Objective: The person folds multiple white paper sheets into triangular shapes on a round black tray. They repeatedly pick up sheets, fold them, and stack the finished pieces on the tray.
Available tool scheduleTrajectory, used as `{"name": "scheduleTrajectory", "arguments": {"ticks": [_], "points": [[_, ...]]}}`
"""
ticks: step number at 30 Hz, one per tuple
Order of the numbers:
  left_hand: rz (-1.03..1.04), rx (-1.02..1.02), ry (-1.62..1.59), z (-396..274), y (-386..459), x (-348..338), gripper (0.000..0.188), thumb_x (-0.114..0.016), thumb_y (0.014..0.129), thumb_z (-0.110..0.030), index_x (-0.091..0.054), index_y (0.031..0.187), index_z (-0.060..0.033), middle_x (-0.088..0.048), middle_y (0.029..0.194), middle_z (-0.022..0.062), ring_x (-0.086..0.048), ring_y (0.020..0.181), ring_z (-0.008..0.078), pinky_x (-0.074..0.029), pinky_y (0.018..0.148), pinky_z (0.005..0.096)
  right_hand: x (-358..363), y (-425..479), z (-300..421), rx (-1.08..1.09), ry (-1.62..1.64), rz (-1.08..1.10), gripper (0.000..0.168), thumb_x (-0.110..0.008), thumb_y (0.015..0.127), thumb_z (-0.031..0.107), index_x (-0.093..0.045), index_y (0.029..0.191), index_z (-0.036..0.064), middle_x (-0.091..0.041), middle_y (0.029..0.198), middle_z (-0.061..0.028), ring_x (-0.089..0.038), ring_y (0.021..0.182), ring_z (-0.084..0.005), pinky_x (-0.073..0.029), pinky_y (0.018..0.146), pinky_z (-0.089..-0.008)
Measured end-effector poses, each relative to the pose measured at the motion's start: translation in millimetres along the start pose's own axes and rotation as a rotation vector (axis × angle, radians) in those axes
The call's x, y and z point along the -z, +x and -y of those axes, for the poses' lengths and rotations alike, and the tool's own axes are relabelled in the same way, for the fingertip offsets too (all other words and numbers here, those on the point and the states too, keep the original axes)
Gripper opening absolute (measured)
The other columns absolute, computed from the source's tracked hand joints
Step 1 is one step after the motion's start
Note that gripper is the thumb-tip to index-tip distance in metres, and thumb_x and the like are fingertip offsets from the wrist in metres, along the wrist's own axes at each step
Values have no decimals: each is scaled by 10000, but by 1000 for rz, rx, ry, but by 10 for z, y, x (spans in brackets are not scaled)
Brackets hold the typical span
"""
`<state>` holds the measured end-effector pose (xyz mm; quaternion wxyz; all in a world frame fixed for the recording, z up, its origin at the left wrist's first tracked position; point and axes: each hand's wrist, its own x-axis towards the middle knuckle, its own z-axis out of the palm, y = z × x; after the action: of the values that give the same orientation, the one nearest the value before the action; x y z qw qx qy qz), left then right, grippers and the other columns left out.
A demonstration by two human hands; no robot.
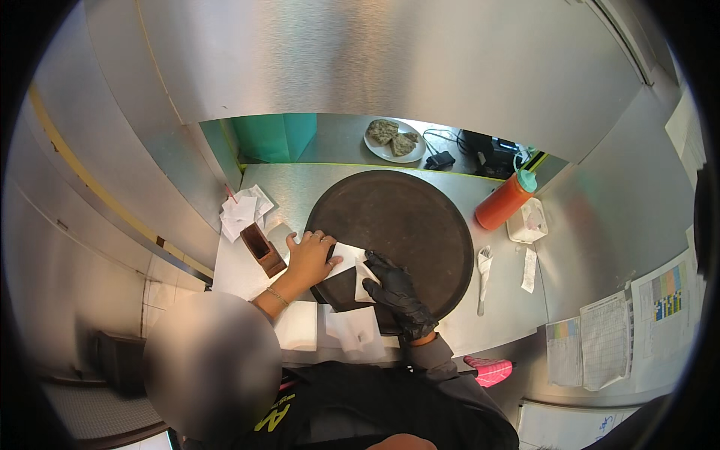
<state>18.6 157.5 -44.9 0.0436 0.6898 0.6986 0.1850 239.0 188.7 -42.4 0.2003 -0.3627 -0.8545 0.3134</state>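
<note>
A large round dark serving tray (405, 219) lies on the metal counter (509, 304). My bare left hand (310, 256), with rings and a bracelet, rests at the tray's left rim, fingers apart. Its thumb touches a white sheet of paper (347, 256) on the tray. In a black glove, my right hand (394, 287) pinches a folded white paper piece (364, 284) between thumb and fingers. Nearer to me are a white paper stack (298, 326) and thin translucent papers (355, 333). Left of my left hand stands a brown wooden holder (261, 247).
Loose papers (244, 211) lie back left. Right of the tray are a red squeeze bottle (503, 203), a white container (531, 222) and napkin-wrapped cutlery (484, 275). Beyond the counter sits a plate (402, 157) of food. A metal panel (349, 62) overhangs. A blurred patch covers the lower left.
</note>
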Motion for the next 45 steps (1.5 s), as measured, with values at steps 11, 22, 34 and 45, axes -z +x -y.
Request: {"name": "scheduleTrajectory", "arguments": {"ticks": [11, 22, 34, 45], "points": [[95, 47, -573, -80, 110, 70, 158, -677, 763, -142, -554, 837, -76, -591, 738, 75, -585, 707, 215, -402, 731, 349, -38, -18, -56, -44, 57, -28, 489, -607, 798, 319, -566, 1225, 84, -488, 1349, -100, -365, 1313, -263, -242, 1013, -555], [105, 318, -1372, -206, 10, 206, 275, -577, 873, -19, -535, 1140, 32, -672, 876, 59, -612, 771, 89, -495, 702, 236, 255, -80, 543, -540, 1402, -295, 271, -596, 890, 147, -600, 1102, -22, -647, 1014, -89, -623, 856, -156, -500, 759, -284], [317, 273, -1588, -406, -205, 360, 333, -506, 867, 70, -533, 1195, 19, -636, 1090, 66, -626, 976, 126, -513, 849, 261, 171, -27, 701, -424, 1350, -288, 239, -606, 886, 134, -615, 1077, -10, -651, 969, -57, -607, 787, -115, -493, 706, -254], [340, 324, -1898, -396, -247, 410, 298, -585, 867, -76, -533, 1142, 27, -629, 1058, 80, -635, 953, 152, -516, 850, 284, 158, 13, 692, -424, 1421, -287, 225, -601, 894, 142, -621, 1059, -10, -652, 953, -58, -613, 802, -116, -497, 714, -255]]}}
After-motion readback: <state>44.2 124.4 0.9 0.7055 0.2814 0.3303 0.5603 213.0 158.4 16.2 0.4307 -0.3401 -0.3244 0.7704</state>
